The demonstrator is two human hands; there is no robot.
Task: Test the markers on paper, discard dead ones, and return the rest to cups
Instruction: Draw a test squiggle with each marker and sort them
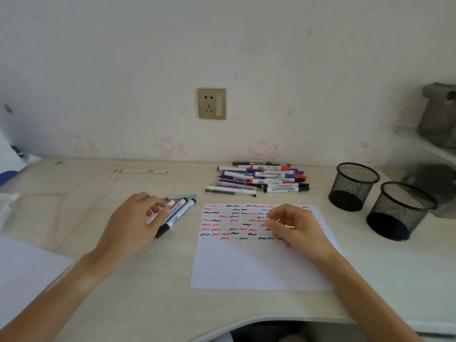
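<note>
Head view, one frame. Paper sheet [259, 265] lies flat on the tabletop [148, 292], upper half filled with rows of red, black and blue squiggles; lower half blank. Left hand [130, 225] rests on a small group of markers [177, 213] just left of the sheet; fingers curl over their near ends, but whether the grip has closed on one barrel or only touches the group cannot be told, since the hand hides the contact. Caps visible in this group: one red, two black, plus a pale teal pen behind them. Right hand [293, 225] hovers over the right part of the scribbled rows, fingers loosely curled, nothing held. Main marker pile [261, 178] sits beyond the sheet near the wall, mixed red, blue and black caps, all lying roughly parallel. Two black mesh cups [352, 186] and [399, 211] stand at right, well apart from the pile; both appear to hold nothing. Judgement: testing step appears largely done, given the number of marks; sorting is in hand, the left group likely being one category. No cup return has begun. Next move calls for a firm pinch on a single barrel from the left group, lifting it clear of its neighbours without rolling them.
</note>
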